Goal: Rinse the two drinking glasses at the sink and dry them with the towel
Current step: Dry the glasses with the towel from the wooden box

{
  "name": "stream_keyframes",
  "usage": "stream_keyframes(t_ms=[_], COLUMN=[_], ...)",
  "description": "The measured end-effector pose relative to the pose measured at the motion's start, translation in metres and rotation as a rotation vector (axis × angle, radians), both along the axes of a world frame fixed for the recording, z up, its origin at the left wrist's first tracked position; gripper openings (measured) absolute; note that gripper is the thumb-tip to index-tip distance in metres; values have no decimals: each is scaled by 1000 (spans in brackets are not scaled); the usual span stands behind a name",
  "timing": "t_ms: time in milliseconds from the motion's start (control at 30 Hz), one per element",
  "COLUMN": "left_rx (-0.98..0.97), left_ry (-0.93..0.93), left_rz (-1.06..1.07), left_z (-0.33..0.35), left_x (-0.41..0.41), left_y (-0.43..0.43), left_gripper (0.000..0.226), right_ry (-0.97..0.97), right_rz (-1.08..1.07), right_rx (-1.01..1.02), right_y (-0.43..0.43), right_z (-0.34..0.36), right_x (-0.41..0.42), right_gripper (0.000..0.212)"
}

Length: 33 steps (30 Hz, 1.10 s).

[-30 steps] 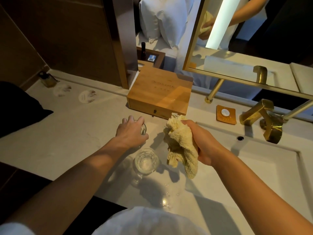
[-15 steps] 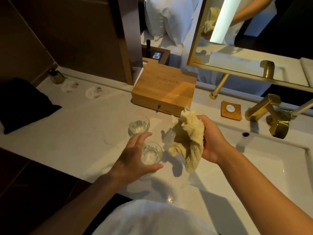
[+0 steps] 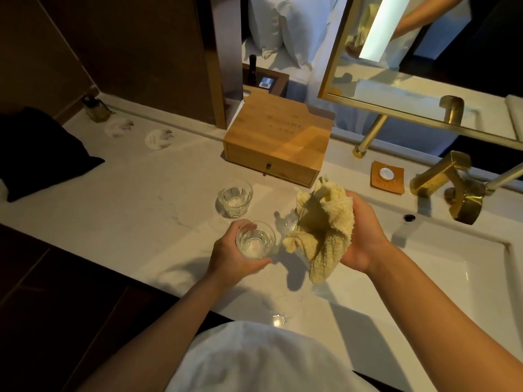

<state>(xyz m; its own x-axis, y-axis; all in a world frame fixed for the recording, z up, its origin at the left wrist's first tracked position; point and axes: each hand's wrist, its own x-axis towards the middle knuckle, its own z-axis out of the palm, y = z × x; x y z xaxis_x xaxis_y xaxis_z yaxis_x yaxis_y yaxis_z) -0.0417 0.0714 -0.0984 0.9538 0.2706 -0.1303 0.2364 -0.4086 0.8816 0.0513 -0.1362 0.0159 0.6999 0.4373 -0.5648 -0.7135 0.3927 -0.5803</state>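
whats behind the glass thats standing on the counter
Directly behind the standing glass sits a wooden box with a small front latch, apart from the glass. Its inside cannot be seen, since it is closed.

The engraved lettering on the wooden box (image 3: 278, 137) is illegible.

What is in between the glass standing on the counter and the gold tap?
In the head view, the yellow towel bunched in the right hand sits between the standing glass and the gold tap.
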Motion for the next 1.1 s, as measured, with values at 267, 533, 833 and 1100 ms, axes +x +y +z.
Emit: stream_keyframes(t_ms=[267, 533, 833, 1100], left_rx=[-53, 90, -282, -489], left_ry=[-347, -544, -341, -37], left_rz=[-131, -267, -360, -504], left_z=[64, 143, 176, 180], left_x=[18, 53, 62, 72], left_y=[0, 18, 6, 4], left_gripper=[86, 89, 65, 86], right_ry=[-192, -515, -1360, -1415], right_rz=[-66, -76, 27, 898], right_rx=[-82, -329, -641, -935], right_y=[-4, 11, 23, 16], right_z=[25, 100, 126, 136], right_x=[12, 18, -19, -11], right_gripper=[38, 31, 20, 65])
